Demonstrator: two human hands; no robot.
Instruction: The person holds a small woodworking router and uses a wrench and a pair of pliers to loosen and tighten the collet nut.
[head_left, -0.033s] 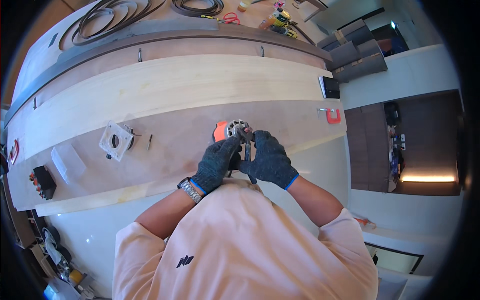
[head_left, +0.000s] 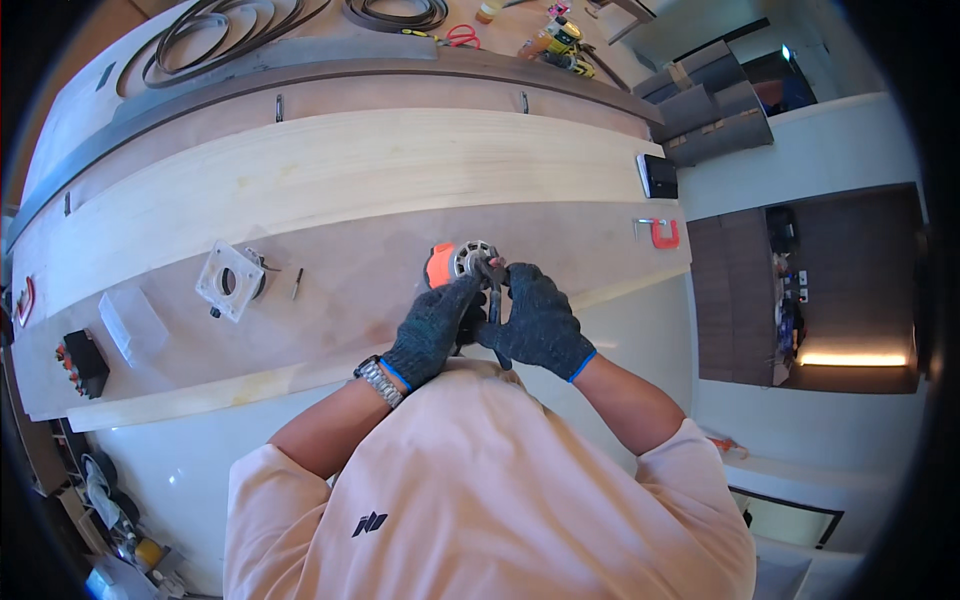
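Observation:
A trim router motor (head_left: 440, 266), orange with a silver vented end, lies on the bench just beyond my hands. My left hand (head_left: 436, 322), in a dark knit glove, is closed at the motor's silver end; what its fingers hold is hidden. A dark wrench (head_left: 496, 304) stretches from the motor's collet end down between both hands. My right hand (head_left: 545, 322), gloved likewise, closes round that wrench with its thumb pointing left. To the left lie the router's clear base (head_left: 231, 282) and a thin router bit (head_left: 297, 284).
A clear plastic case (head_left: 134, 328) and a black block of router bits (head_left: 84, 363) sit at the left. A red C-clamp (head_left: 664, 234) and a black box (head_left: 659, 176) are at the right end. Coiled edge banding (head_left: 210, 40) and red-handled scissors (head_left: 462, 37) lie at the back.

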